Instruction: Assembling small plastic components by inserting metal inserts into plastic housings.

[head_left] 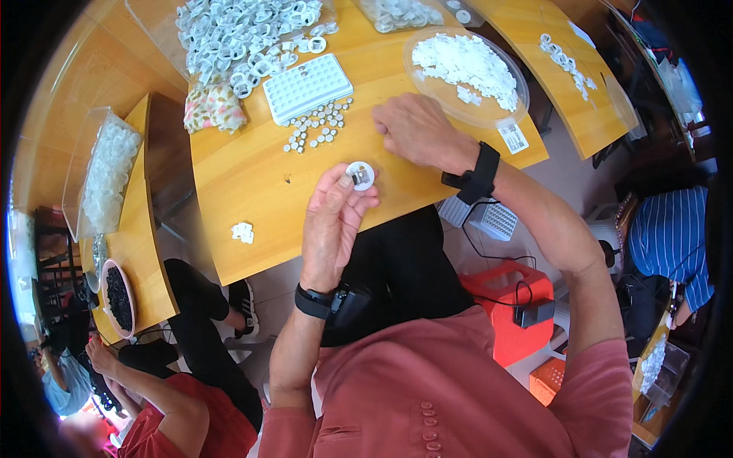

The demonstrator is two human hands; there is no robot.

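Near the front edge of the wooden table (259, 179), my left hand (330, 221) pinches a small round white plastic housing (361, 176) between thumb and fingers. Dark and metallic parts show inside it. My right hand (422, 131) is over the table, farther forward and to the right, its fingers curled under. Whatever it may hold is hidden beneath the knuckles. Several small round silver pieces (327, 122) lie loose to the left of that hand. Behind them is a white tray (309, 88) with rows of small pits and a silver piece on it.
White ring-shaped parts (229, 38) are heaped at the back left, beside a patterned cloth bundle (214, 107). A clear round tray (521, 99) of flat white pieces stands at the right. A few white bits (243, 233) lie front left. A co-worker in red (195, 412) sits at lower left.
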